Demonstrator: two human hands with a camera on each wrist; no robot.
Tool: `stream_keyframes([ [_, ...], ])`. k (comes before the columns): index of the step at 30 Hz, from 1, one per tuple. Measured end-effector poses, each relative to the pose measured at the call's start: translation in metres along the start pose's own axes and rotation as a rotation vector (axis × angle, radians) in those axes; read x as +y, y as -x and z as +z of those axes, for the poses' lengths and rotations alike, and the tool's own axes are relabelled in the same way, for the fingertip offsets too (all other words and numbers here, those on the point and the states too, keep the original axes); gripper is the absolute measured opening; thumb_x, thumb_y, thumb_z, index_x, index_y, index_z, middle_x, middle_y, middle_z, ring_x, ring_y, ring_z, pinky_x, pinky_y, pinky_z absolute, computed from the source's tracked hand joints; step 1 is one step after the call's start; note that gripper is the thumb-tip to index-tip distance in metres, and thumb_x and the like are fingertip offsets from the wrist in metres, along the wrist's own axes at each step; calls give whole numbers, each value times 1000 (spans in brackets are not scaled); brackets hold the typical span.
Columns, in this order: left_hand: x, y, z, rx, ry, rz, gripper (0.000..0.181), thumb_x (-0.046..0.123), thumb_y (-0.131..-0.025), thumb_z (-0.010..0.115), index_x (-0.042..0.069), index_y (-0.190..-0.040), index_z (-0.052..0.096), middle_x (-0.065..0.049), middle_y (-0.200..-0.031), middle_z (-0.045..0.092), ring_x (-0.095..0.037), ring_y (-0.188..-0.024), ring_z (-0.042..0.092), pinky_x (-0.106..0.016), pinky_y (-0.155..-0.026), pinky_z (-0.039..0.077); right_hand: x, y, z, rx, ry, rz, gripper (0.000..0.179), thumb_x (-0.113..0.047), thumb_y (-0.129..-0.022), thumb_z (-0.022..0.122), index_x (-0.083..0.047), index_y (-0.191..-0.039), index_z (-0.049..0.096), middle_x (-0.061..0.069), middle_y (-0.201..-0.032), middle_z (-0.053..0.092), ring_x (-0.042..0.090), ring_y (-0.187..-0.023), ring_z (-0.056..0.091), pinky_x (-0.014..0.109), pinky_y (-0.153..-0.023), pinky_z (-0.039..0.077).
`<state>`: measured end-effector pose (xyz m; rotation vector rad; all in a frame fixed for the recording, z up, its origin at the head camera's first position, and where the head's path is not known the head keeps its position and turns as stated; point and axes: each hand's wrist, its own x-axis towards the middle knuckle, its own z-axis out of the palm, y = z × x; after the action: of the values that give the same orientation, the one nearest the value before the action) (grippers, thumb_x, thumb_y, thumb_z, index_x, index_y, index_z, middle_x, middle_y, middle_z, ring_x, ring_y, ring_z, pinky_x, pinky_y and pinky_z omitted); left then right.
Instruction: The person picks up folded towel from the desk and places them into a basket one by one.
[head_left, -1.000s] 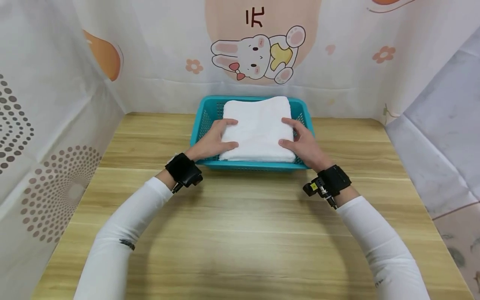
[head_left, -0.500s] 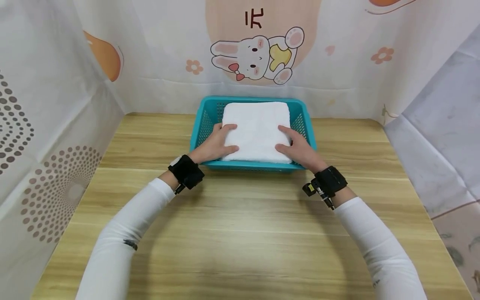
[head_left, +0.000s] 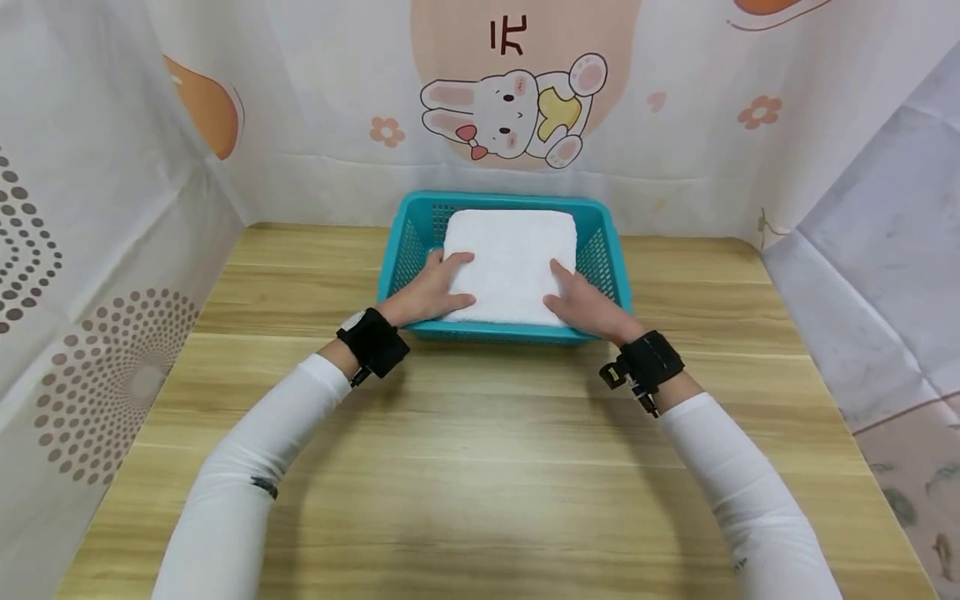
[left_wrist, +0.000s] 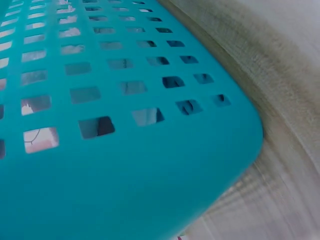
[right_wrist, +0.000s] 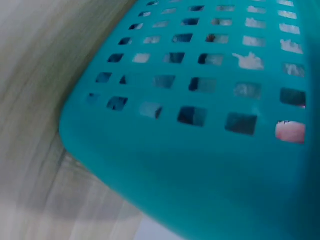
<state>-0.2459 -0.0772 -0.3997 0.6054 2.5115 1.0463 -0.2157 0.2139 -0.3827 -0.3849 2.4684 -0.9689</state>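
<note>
A folded white towel (head_left: 513,250) lies inside a teal plastic basket (head_left: 517,201) with perforated walls. At the towel's left side my left hand (head_left: 423,292) holds it, a finger and the thumb on top and other fingers down the edge. My right hand (head_left: 592,310) grips the opposite side, with two fingertips on the upper face and the rest hidden. Both wrists pass over the basket's near rim. In the left wrist view the perforated basket wall (left_wrist: 110,175) fills most of the picture; the right wrist view shows the basket wall (right_wrist: 145,155) too. Neither wrist view shows a hand.
The basket stands at the back of a wooden table (head_left: 480,450), close to a white curtain (head_left: 315,192) printed with a rabbit. Black wrist straps with small cameras sit on both wrists. Curtains also hang along the left and right sides.
The towel has sunk lower into the basket, its raised back edge now level. My right hand has shifted left with the towel's right edge; my left hand has dropped slightly.
</note>
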Motion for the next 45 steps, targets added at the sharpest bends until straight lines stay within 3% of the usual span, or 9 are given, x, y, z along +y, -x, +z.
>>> stream_keyframes([
  [5,1,-1,0,-15,-33,-2,71,28,-98,65,13,-157,29,-25,-159,14,-34,-141,24,-49,-113,31,0,2,0,-19,3,-17,73,-25,-108,41,-3,-158,-8,13,-166,-5,28,-153,-3,50,-121,9],
  [19,3,2,2,-51,-24,7,71,27,-98,64,13,-158,28,-26,-160,10,-35,-144,18,-50,-114,28,-1,13,9,69,23,2,73,-29,-107,44,-4,-159,0,13,-166,4,28,-153,7,49,-121,14],
  [31,5,3,1,-23,-60,6,71,28,-99,63,12,-158,27,-27,-159,13,-35,-143,21,-49,-115,28,6,10,6,104,-39,-53,71,-27,-106,48,-4,-159,7,12,-166,9,27,-153,8,48,-121,15],
  [45,5,5,1,-20,-55,-3,71,29,-99,63,12,-158,28,-29,-159,9,-37,-147,16,-50,-115,28,6,8,5,102,-52,-27,71,-29,-106,48,-8,-160,8,9,-166,10,24,-153,8,47,-121,14],
])
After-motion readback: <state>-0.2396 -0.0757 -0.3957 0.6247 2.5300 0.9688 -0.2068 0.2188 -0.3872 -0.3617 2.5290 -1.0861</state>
